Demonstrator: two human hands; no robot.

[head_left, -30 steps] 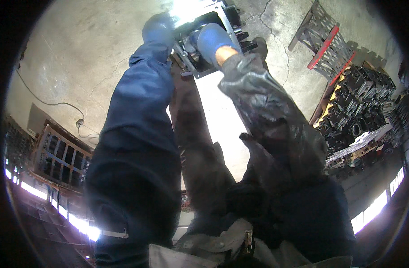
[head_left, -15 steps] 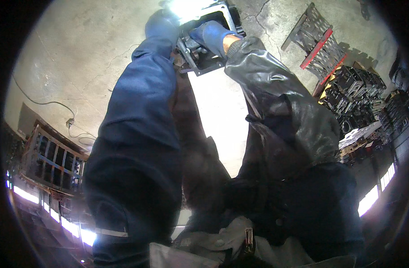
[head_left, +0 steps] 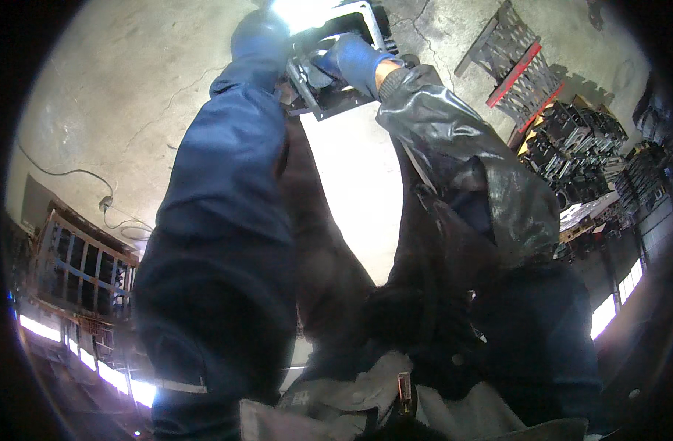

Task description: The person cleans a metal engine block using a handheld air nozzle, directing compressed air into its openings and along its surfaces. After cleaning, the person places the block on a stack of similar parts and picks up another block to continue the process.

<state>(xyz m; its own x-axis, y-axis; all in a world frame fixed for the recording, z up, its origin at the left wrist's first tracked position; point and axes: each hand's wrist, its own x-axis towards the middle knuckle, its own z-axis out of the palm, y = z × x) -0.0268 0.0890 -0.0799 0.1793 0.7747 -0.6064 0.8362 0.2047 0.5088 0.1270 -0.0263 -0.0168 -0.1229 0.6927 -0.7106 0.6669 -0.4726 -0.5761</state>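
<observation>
A dark metal casting (head_left: 335, 109) with an open, frame-like shape and a pale machined rim lies at the top centre, in front of me. My left hand (head_left: 259, 38), in a blue glove, is against its left side; the fingers are lost behind the glove and a bright glare. Over the casting's opening is my right hand (head_left: 356, 60), also blue-gloved, with its fingers curled inward. What those fingers grip, if anything, is hidden. A dark blue sleeve covers my left arm, and a shiny black sleeve covers my right.
Stacked dark metal castings (head_left: 572, 151) stand at the right. Beyond them lies a grey slatted rack (head_left: 498, 70) with red bars. A metal cage (head_left: 83, 261) is at the left, with a cable (head_left: 75, 173) on the cracked concrete floor (head_left: 141, 92).
My right hand has shifted slightly within the casting's opening, and its fingers look more curled. My left hand stays at the casting's left side. The whole view has moved a little.
</observation>
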